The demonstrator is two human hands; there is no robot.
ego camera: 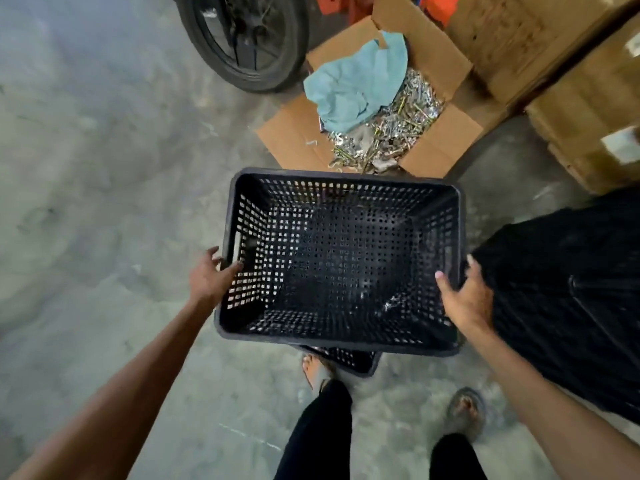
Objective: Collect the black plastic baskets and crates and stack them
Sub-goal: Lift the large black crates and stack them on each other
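- Two legs in black trousers (317,431) at the bottom edge. The left foot (313,370) and right foot (465,410) stand in open sandals on the grey concrete floor (104,168).
- Just ahead of the left foot, a second black basket (349,358) sits low. Only one perforated corner shows; the rest is hidden under the held crate.
- Black crate (346,188): perforated walls and bottom, open side up, nothing in it. It is held between both hands above that lower basket, over the floor in front of the feet.
- Left hand (211,275) is on the crate's left short wall, just below the handle slot. The fingertips hook over the rim, holding it.
- Right hand (464,299) is clamped on the right short wall near the near corner, thumb inside and fingers over the outside.
- A blurred black mass (561,306) lies right of the crate, touching or just beside the right hand. It looks like perforated plastic, but I cannot tell what it is.
- Directly beyond the crate's far rim an open cardboard box (294,133) stands with its flaps spread, close against the crate's path forward. It is heaped with loose metal hardware (398,123), with a teal cloth (356,84) crumpled on top.
- Right of that box are closed cartons (571,98), stacked.
- Far, at the top: a black spoked wheel (242,39) beside the box's far-left flap. Orange objects (329,3) sit at the top edge, cut off.
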